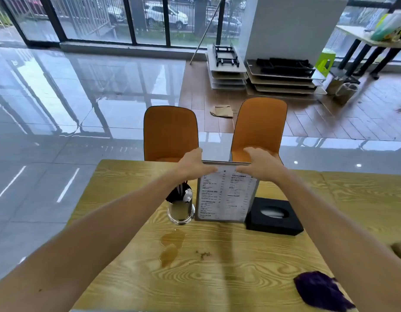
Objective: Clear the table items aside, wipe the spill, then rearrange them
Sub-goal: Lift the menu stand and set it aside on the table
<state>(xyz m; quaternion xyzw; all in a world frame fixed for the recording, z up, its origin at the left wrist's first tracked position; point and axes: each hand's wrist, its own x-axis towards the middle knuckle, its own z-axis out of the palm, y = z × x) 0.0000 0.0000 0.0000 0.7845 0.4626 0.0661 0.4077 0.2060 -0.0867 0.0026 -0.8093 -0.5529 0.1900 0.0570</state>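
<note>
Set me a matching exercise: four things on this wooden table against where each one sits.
Things:
1. upright white menu card
2. shiny metal cup of straws
3. square black tissue box
4. crumpled purple cloth

Places:
A. near right corner
B. directly left of the menu
C. under both hands, at its top edge
D. directly right of the menu

Pairs: 1-C, 2-B, 3-D, 4-A

Menu stand (226, 194) print too blurred; purple cloth (321, 293) edge-cropped.

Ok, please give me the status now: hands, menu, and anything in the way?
Left hand and right hand gripping top of menu stand, upright on table. Spill unwiped. Utensil cup and black tissue box flank it closely.
</note>
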